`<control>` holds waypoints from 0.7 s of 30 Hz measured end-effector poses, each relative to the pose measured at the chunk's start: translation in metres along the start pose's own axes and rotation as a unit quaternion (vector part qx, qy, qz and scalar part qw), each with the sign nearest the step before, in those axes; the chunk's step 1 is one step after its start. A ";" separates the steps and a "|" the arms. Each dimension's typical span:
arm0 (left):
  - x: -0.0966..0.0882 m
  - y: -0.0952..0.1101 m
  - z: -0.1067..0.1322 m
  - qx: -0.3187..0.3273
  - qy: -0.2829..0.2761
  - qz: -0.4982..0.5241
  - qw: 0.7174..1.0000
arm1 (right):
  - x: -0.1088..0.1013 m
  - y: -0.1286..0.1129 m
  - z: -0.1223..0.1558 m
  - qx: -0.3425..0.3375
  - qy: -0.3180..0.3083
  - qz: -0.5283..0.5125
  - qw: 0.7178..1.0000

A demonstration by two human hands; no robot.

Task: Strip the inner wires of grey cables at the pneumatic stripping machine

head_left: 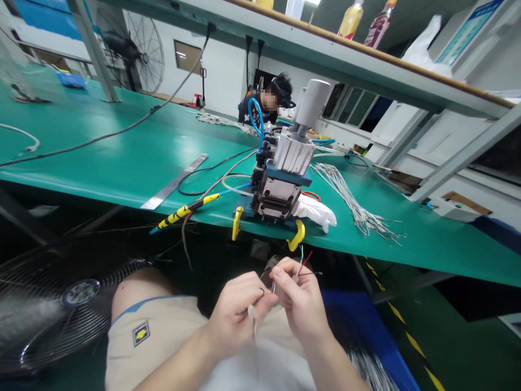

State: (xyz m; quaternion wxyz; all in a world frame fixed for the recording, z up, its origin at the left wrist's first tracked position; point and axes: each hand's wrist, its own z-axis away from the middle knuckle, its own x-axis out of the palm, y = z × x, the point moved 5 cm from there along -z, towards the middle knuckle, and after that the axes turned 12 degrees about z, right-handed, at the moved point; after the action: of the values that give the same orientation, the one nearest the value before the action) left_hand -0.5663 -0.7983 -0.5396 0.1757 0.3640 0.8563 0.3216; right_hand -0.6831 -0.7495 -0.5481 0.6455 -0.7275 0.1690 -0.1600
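Both my hands are low over my lap, in front of the green bench. My left hand point(238, 315) is closed around a thin white cable point(253, 320) that hangs down from it. My right hand point(300, 298) pinches the cable's end, where several thin coloured wires point(303, 259) (green, red, black) fan upward from my fingertips. The two hands nearly touch. Just above them, at the bench's front edge, stands a small pneumatic machine point(280, 179) with a grey cylinder on top and yellow clamps below.
A bundle of white cables point(354, 203) lies right of the machine, a white glove point(315, 212) beside it. A metal ruler point(175, 183) and yellow-black tool point(185, 210) lie left. A floor fan point(61, 309) sits by my left knee, a blue bin point(366, 326) lower right. Another person point(266, 103) works behind.
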 end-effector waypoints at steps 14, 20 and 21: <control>-0.004 0.003 -0.007 0.082 -0.063 -0.089 0.991 | -0.012 -0.019 0.005 -0.196 0.095 0.175 0.960; -0.004 -0.011 -0.007 -0.078 -0.002 -0.005 0.997 | -0.008 0.001 -0.008 -0.028 0.049 0.041 0.998; -0.004 -0.013 -0.006 -0.103 0.006 0.014 0.995 | -0.009 0.001 -0.009 -0.020 0.050 0.030 0.998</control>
State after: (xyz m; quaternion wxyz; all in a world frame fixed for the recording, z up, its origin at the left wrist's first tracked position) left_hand -0.5739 -0.8105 -0.5439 0.2024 0.3537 0.8145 0.4130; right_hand -0.6951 -0.7534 -0.5480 0.6265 -0.7257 0.2255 -0.1732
